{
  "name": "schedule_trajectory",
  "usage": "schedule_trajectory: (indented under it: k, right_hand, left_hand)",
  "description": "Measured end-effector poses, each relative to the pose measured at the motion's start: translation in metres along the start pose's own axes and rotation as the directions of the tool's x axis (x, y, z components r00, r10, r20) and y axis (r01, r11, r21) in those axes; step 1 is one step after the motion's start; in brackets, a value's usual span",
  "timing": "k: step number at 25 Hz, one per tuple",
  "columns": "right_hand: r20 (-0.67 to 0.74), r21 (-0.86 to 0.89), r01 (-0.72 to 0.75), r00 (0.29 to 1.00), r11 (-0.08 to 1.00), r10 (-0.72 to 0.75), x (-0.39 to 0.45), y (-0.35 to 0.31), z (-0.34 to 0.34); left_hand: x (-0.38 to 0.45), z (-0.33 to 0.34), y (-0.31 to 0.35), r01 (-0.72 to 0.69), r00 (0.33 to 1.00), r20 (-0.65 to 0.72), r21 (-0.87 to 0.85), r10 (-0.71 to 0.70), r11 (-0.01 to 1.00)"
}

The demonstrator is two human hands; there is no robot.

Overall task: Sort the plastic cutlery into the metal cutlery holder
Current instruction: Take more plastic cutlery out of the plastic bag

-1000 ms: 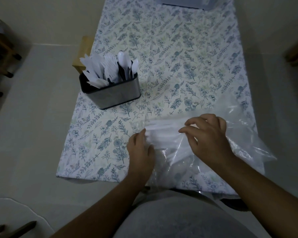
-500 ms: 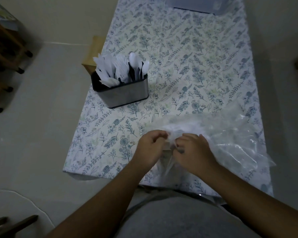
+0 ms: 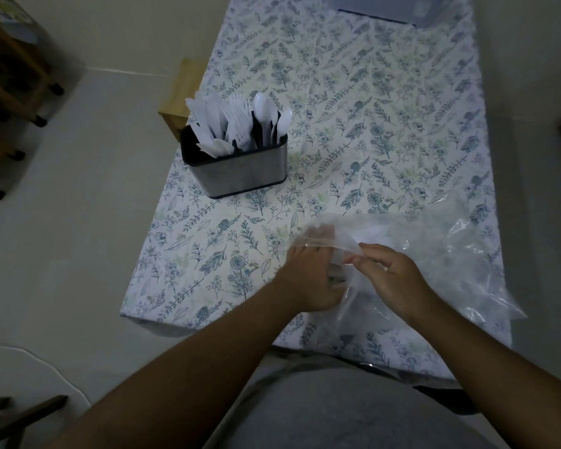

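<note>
A metal cutlery holder (image 3: 240, 171) stands on the left of the flowered table (image 3: 370, 108), filled with white plastic knives, forks and spoons (image 3: 237, 121). A clear plastic bag (image 3: 434, 264) lies crumpled at the near right of the table, with something white faintly showing inside. My left hand (image 3: 308, 280) reaches into the bag's mouth, its fingertips under the plastic. My right hand (image 3: 389, 277) pinches the bag's upper edge just beside it. What the left fingers touch is hidden by the film.
A small wooden box (image 3: 178, 95) sits beside the table's left edge, behind the holder. A translucent container (image 3: 402, 8) stands at the table's far end. Wooden furniture (image 3: 10, 89) stands on the floor at far left.
My hands, bunched together on the bag half a second ago, have parted: the left has slid into the bag's opening and the right holds the edge up. The view has shifted right.
</note>
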State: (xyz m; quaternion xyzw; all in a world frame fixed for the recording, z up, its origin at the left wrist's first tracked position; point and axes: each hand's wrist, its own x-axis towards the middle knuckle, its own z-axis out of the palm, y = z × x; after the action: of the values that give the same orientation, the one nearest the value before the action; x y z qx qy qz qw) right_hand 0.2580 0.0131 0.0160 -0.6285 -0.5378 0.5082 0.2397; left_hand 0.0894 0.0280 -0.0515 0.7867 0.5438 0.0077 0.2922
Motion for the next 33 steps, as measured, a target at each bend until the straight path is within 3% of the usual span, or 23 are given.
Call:
schedule_trajectory:
  k: [3, 7, 12, 24, 31, 33]
  right_hand:
    - [-0.017, 0.006, 0.023, 1.000, 1.000, -0.023, -0.003, -0.006, -0.002]
    - [-0.072, -0.026, 0.036, 0.997, 0.999, -0.037, -0.003, -0.005, 0.000]
    - [-0.090, -0.064, 0.062, 0.994, 0.996, -0.068, -0.002, -0.009, 0.001]
    - [0.011, -0.340, 0.040, 0.999, 0.939, -0.039, 0.005, 0.010, -0.006]
    - [0.058, -0.568, 0.057, 0.998, 0.821, -0.029, 0.013, 0.011, -0.021]
    - [0.044, -0.627, 0.103, 0.994, 0.772, -0.096, 0.014, 0.000, -0.014]
  left_hand:
    - [0.003, 0.004, 0.013, 0.075, 0.993, 0.076, 0.125, -0.085, 0.989]
    - [0.004, 0.006, 0.022, 0.118, 0.992, 0.019, 0.248, -0.127, 0.961]
    - [0.006, -0.003, 0.028, 0.095, 0.992, 0.042, 0.383, -0.121, 0.919]
    - [-0.008, -0.006, 0.023, 0.098, 0.992, 0.045, 0.356, -0.121, 0.929]
    - [-0.031, -0.011, 0.006, 0.141, 0.990, -0.014, 0.298, -0.143, 0.944]
    - [-0.035, -0.010, 0.004, 0.145, 0.989, -0.017, 0.286, -0.146, 0.947]
